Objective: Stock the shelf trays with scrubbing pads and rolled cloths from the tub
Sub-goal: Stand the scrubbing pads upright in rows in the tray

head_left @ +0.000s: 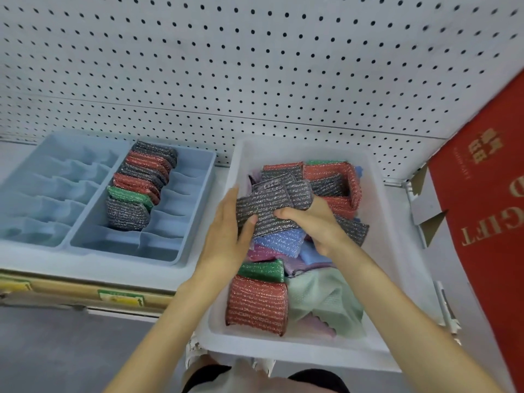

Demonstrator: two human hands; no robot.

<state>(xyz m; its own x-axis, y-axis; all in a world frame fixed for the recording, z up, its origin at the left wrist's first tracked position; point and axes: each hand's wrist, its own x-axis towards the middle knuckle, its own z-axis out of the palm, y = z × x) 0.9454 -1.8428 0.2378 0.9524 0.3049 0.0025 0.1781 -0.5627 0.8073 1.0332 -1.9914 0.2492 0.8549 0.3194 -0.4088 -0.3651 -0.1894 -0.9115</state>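
The left hand [226,236] and right hand [314,222] clasp the grey pads [269,208] over the tub [236,165]; squaring the stack first should ease slotting into the tray [195,168].

The white shelf [127,269] carried a blue tray [56,177] at the left, with a second tray [181,194] touching its right side. A white tub [397,251] sat just beside them, its near end jutting past the front edge. A red box [487,194] stood at the far right.
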